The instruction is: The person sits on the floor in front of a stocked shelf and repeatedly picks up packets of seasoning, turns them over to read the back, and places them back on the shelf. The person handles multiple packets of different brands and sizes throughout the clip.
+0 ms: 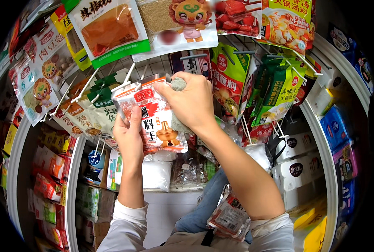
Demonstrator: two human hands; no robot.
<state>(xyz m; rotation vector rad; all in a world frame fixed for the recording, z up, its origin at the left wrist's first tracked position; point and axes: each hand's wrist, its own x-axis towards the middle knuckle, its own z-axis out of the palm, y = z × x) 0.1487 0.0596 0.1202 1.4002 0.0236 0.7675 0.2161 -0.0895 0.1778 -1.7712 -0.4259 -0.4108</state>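
Note:
A white, red and orange seasoning packet (151, 115) with a hot-pot picture on its front is tilted in front of the hanging rack. My left hand (129, 132) grips its left side, thumb on the front. A silvery edge along the packet's left side may belong to a second packet behind it. My right hand (193, 101) is closed on a grey-green cloth (178, 84) at the packet's upper right corner, with its thumb against the packet front. More of the cloth hangs below the palm; my right fingertips are partly hidden.
Similar packets (231, 212) lie by my leg. White rack hooks (129, 74) point toward me, some bearing green sauce pouches (275, 90). Large spice bags (111, 31) hang above. White bags (156, 174) fill a lower shelf. Stocked shelves curve along both sides.

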